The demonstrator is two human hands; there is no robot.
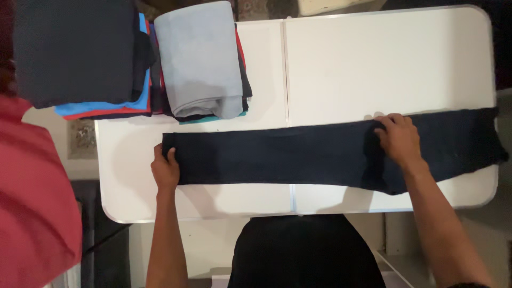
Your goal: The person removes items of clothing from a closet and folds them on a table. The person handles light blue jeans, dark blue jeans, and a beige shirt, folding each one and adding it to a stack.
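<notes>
Currently the left hand (165, 170) pinches the left end of the dark trousers (298, 157), fingers curled over the edge, while the right hand (399, 140) lies flat and open on the cloth, well apart from the left. Trousers lie folded lengthwise on the white table (373, 64), long axis left to right, right end past the table edge; two stacks of folded clothes (200, 58) sit beyond the left hand.

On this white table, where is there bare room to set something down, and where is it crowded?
The widest bare patch of the white table lies right of the centre seam, above the long dark garment. A narrow strip runs along the near edge below it. The far left is crowded with two folded stacks, dark-topped and grey-topped. The left hand and right hand rest on the garment.
</notes>
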